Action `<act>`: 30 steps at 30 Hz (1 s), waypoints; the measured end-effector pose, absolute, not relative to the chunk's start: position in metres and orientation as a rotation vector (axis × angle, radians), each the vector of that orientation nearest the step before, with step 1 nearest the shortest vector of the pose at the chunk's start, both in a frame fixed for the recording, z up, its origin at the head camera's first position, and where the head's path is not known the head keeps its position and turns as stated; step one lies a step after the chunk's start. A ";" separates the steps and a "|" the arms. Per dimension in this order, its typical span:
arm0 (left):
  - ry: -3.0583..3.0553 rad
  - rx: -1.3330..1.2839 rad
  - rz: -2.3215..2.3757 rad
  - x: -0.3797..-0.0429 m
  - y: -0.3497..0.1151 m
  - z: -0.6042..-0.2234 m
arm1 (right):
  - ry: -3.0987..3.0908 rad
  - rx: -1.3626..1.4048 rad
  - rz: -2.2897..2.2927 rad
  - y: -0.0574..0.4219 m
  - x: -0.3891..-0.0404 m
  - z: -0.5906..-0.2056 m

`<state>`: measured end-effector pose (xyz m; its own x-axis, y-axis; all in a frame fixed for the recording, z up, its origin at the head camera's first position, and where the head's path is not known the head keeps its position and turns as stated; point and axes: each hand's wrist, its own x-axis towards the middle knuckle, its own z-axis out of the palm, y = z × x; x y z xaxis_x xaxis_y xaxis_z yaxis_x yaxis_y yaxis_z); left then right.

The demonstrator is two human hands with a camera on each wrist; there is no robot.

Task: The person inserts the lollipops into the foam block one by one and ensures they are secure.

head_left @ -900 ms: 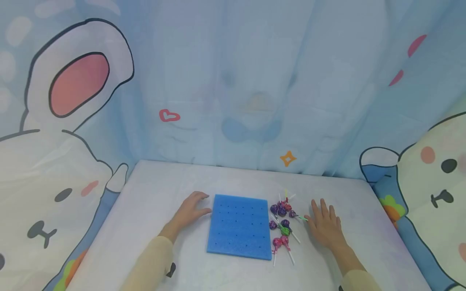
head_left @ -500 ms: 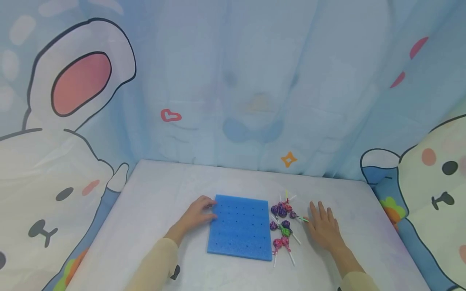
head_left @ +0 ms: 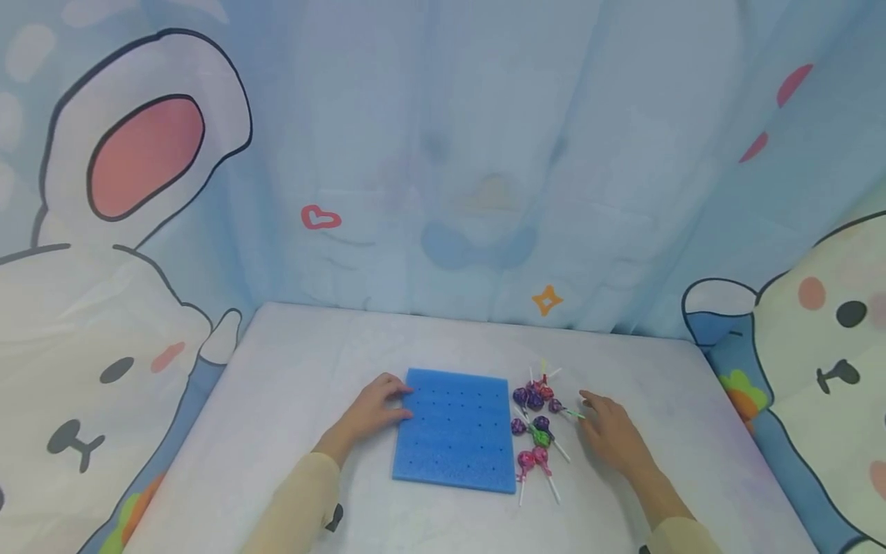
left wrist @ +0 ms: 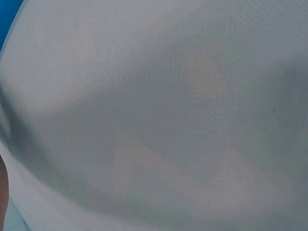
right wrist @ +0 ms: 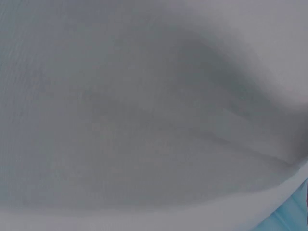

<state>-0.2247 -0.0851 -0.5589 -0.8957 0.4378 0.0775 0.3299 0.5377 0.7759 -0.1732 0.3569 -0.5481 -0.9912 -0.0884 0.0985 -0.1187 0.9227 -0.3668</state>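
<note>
A square blue foam board (head_left: 453, 431) with small holes lies flat on the table. My left hand (head_left: 370, 408) touches its left edge, thumb and fingers spread along the side. To the board's right lie several lollipops in wrappers: a purple one (head_left: 535, 400), a green one (head_left: 541, 438) and a pink one (head_left: 526, 460) among them. My right hand (head_left: 612, 435) rests beside them, fingers bent, its thumb close to the green stick (head_left: 574, 414) of a purple lollipop; I cannot tell whether they touch. In the left wrist view only the board's corner (left wrist: 6, 19) shows.
A white cloth (head_left: 311, 338) covers the table. Blue curtains (head_left: 484, 154) with printed cartoon animals hang behind it and along both sides. The right wrist view shows mostly shaded cloth (right wrist: 120, 144).
My left hand has moved right to the board's edge. My right hand's fingers, spread straight before, are now bent in toward the lollipops. Board and lollipops stay in place.
</note>
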 end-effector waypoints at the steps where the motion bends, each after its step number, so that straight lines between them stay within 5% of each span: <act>1: 2.640 0.658 1.294 -0.225 -0.086 -0.559 | -3.005 0.140 0.610 0.355 -0.174 -0.547; 15: 2.628 0.661 1.278 -0.227 -0.087 -0.559 | -2.971 -0.237 1.013 0.349 -0.193 -0.522; 30: 2.642 0.665 1.269 -0.227 -0.086 -0.562 | -3.157 -0.185 0.869 0.329 -0.208 -0.512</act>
<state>-0.2270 -0.0861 -0.5618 -0.8933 0.4444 0.0666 0.3299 0.5478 0.7688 -0.2077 0.3292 -0.5116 -0.9842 0.0716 -0.1620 0.1445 0.8538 -0.5002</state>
